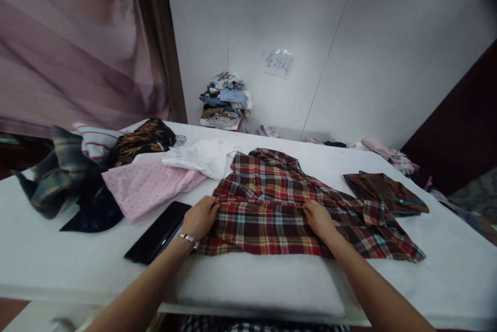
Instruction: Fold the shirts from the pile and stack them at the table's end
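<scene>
Both my forearms reach forward from the near edge, palms down. My left hand [200, 216] pinches the left edge of the plaid shirt [279, 202], which lies flat mid-table; my right hand [319, 219] presses on a fold near its centre, fingers curled into the cloth. The white table [77, 259] fills the room's near half, under a white wall [388, 52] and a pink curtain [77, 42] far left. A pink dotted garment [147, 187] lies left, a brown folded shirt [384, 192] right, and a black tablet [159, 232] just beside my left wrist.
</scene>
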`<state>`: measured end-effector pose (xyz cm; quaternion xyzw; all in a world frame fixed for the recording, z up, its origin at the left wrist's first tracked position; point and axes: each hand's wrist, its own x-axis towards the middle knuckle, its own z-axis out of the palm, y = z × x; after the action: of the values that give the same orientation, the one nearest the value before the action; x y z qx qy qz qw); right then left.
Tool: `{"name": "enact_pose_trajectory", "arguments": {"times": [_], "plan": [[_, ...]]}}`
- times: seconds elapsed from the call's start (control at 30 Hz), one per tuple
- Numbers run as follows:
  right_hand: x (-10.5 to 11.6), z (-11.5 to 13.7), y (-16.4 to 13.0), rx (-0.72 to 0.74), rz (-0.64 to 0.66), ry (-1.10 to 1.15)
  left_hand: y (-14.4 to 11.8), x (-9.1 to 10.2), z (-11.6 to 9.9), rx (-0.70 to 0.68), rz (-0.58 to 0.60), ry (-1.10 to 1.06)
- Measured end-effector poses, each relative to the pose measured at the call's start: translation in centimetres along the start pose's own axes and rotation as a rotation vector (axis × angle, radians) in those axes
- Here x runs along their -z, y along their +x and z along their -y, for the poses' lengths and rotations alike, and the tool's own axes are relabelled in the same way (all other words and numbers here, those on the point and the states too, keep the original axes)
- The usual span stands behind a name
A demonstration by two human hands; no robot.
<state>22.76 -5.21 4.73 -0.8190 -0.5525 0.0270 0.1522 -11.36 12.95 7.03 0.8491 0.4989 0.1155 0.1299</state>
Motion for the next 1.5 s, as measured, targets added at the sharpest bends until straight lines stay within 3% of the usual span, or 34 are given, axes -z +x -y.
{"name": "enact_pose_trajectory", "arguments": {"times": [0.1, 0.17, 0.23, 0.33, 0.53, 0.63, 0.73, 0.83, 0.93, 1.1, 1.23, 1.33, 1.43, 1.5], "plan": [[-0.5, -0.3, 0.0, 0.050, -0.156, 0.087, 0.4, 0.0, 0.4, -0.021, 0.046, 0.024], [-1.0, -0.5, -0.1, 0.116, -0.141, 0.123, 1.1, 0.5, 0.4, -0.040, 0.064, 0.046], [-1.4, -0.5, -0.2, 0.153, -0.094, 0.142, 2.5, 1.1, 0.2, -0.035, 0.001, 0.051], [-1.8, -0.2, 0.0, 0.155, -0.082, 0.187, 5.5, 1.9, -0.6, 0.018, -0.083, 0.055], [-0.4, 0.2, 4.6, 0.190, -0.090, 0.155, 13.3, 0.7, -4.0, -0.047, -0.029, 0.071], [0.7, -1.1, 8.4, 0.105, -0.126, 0.051, 17.2, -0.7, -5.3, -0.088, 0.001, 0.080], [1.4, -2.7, 11.9, -0.077, -0.165, -0.064, 20.5, -2.0, -5.8, -0.100, 0.020, 0.086], [1.4, -3.5, 15.0, -0.233, -0.097, -0.069, 23.4, -3.0, -5.8, -0.083, 0.057, 0.096], [1.4, -3.9, 17.9, -0.285, -0.008, 0.018, 25.8, -3.7, -6.0, -0.048, 0.119, 0.109], [2.6, -6.4, 21.2, -0.363, -0.160, 0.041, 28.6, -3.9, -7.4, -0.051, 0.052, 0.079], [2.8, -8.3, 21.5, -0.461, -0.207, 0.056, 29.0, -4.9, -8.0, -0.114, 0.020, -0.003], [1.7, -7.7, 20.4, -0.307, -0.227, 0.008, 28.1, -4.9, -7.6, -0.142, 0.004, -0.065], [-0.2, -5.7, 18.0, 0.082, -0.219, 0.022, 26.2, -3.1, -5.9, -0.108, -0.012, -0.092], [-1.8, -4.2, 15.9, 0.297, -0.106, 0.075, 24.1, -1.3, -4.4, -0.058, -0.004, -0.085]]}}
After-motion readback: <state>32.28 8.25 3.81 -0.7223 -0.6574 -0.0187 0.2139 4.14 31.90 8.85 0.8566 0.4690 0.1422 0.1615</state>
